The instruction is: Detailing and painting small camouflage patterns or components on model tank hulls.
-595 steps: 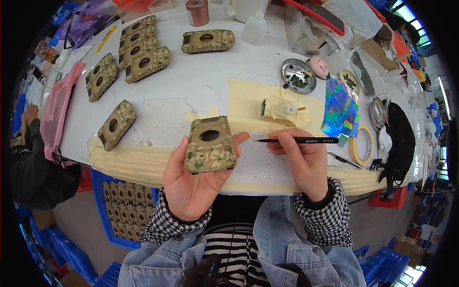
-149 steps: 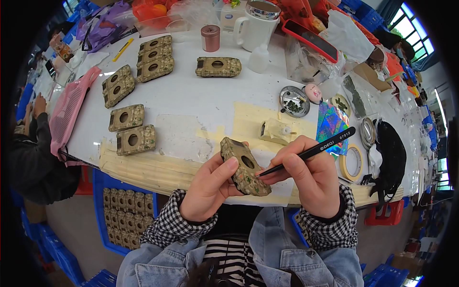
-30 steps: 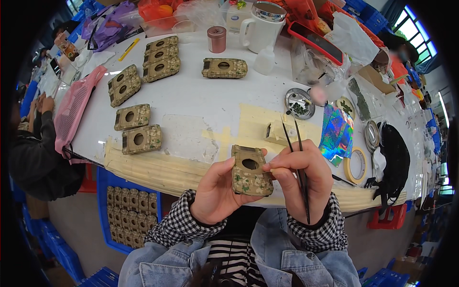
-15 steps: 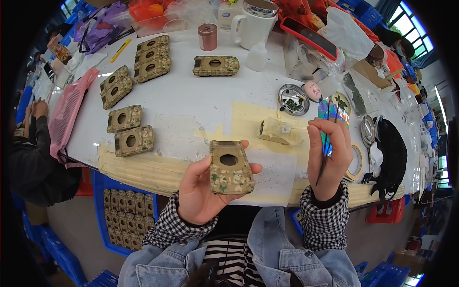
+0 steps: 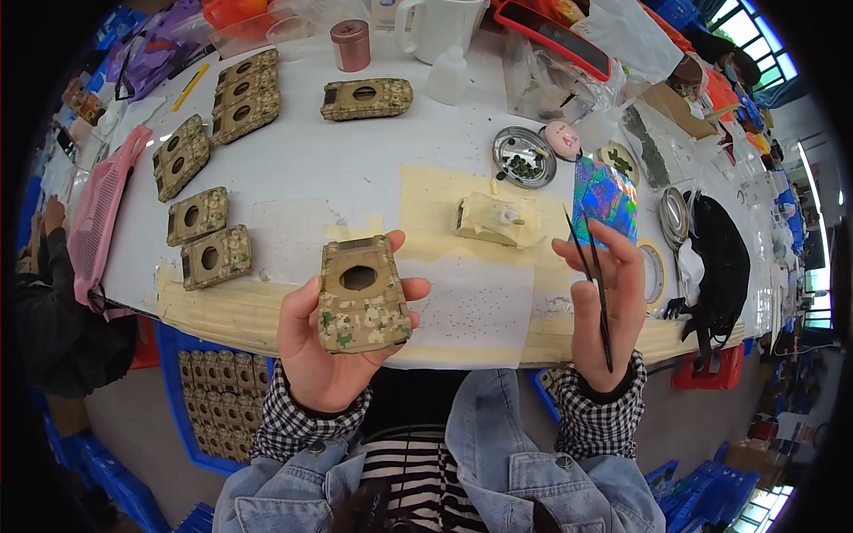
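Observation:
My left hand (image 5: pixel 306 360) holds a camouflage model tank hull (image 5: pixel 366 311) from beneath, thumb on one side and fingertips on the other. Its round opening and patterned top face up. In my right hand (image 5: pixel 613 324) are black tweezers (image 5: pixel 600 298), their two tips pointing up and spread apart. Nothing shows between the tips. Beyond the hands stands a small block wrapped in cream tape (image 5: pixel 498 222), with a whitish nozzle-like piece on top. A round metal dish (image 5: pixel 505 178) holds small dark green bits.
Several camouflage hulls (image 5: pixel 197 216) stand at the left and back. A small clear bottle (image 5: pixel 447 78), a red-cased phone (image 5: pixel 555 40) and plastic bags lie farther back. At the right are a tape roll (image 5: pixel 655 274) and a black bag (image 5: pixel 718 266). Below the table edge, a blue crate (image 5: pixel 175 391) holds more hulls.
The view has shifted, so the table things appear farther left and higher. My right fingers have changed their grip, and the tweezers have swung round with their tips toward the left.

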`<action>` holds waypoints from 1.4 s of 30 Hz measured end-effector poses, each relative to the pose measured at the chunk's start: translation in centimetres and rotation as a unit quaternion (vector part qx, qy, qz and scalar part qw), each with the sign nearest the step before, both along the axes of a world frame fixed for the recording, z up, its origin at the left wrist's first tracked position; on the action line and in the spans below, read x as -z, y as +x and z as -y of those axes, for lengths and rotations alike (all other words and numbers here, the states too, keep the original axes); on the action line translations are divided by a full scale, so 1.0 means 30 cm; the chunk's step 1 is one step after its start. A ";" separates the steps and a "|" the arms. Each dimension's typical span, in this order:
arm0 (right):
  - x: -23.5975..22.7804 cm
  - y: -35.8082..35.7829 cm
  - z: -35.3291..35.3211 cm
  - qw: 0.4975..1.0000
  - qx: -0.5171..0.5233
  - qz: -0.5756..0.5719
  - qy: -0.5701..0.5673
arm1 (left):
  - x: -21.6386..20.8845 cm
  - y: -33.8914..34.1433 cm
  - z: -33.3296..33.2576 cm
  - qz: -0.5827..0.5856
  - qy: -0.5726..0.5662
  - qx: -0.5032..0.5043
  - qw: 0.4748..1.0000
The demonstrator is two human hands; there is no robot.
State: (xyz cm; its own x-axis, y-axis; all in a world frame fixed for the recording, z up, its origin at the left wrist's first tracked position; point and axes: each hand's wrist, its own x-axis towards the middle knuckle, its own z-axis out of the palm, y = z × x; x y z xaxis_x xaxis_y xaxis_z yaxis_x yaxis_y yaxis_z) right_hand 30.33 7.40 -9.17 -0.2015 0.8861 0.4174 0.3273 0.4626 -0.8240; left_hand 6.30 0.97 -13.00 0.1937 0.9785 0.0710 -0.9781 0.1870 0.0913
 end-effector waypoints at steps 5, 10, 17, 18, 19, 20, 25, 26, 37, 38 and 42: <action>0.078 0.087 0.029 0.977 -0.113 -0.028 -0.178 | 0.018 0.008 -0.008 0.013 0.012 0.006 1.000; 0.083 0.052 0.024 0.930 -0.110 -0.129 -0.326 | 0.014 0.009 -0.009 0.023 0.016 0.026 0.999; 0.096 0.035 0.007 0.932 -0.091 -0.109 -0.334 | 0.002 0.010 -0.004 0.003 -0.007 0.024 1.000; 0.099 0.033 0.007 0.932 -0.089 -0.106 -0.335 | -0.011 0.017 -0.003 -0.009 -0.029 0.020 0.999; 0.103 0.032 0.007 0.932 -0.088 -0.103 -0.336 | -0.017 0.021 -0.004 -0.020 -0.052 0.015 0.998; 0.106 0.032 0.007 0.932 -0.086 -0.100 -0.337 | -0.014 0.022 -0.005 -0.021 -0.052 0.018 0.998; 0.108 0.034 0.005 0.932 -0.084 -0.089 -0.341 | 0.015 0.018 -0.015 0.014 0.011 0.037 0.999; 0.108 0.033 0.006 0.932 -0.083 -0.089 -0.341 | 0.014 0.017 -0.015 0.012 0.008 0.036 0.999; 0.110 0.031 0.007 0.932 -0.083 -0.089 -0.340 | -0.011 0.033 -0.010 0.002 -0.039 0.003 0.999; 0.110 0.031 0.007 0.932 -0.084 -0.088 -0.341 | -0.013 0.034 -0.010 0.002 -0.044 -0.001 0.999; 0.108 0.031 0.007 0.932 -0.085 -0.089 -0.342 | 0.003 0.026 -0.011 0.004 -0.023 0.016 1.000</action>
State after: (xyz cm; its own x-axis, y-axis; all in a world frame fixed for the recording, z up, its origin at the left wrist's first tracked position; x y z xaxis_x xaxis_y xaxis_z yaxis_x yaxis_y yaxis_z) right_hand 31.25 7.18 -12.41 -0.3453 0.9186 -0.1922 0.1261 -0.1576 -0.9794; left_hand 7.08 1.31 -13.09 0.2254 0.9739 0.0277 -0.9720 0.2228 0.0750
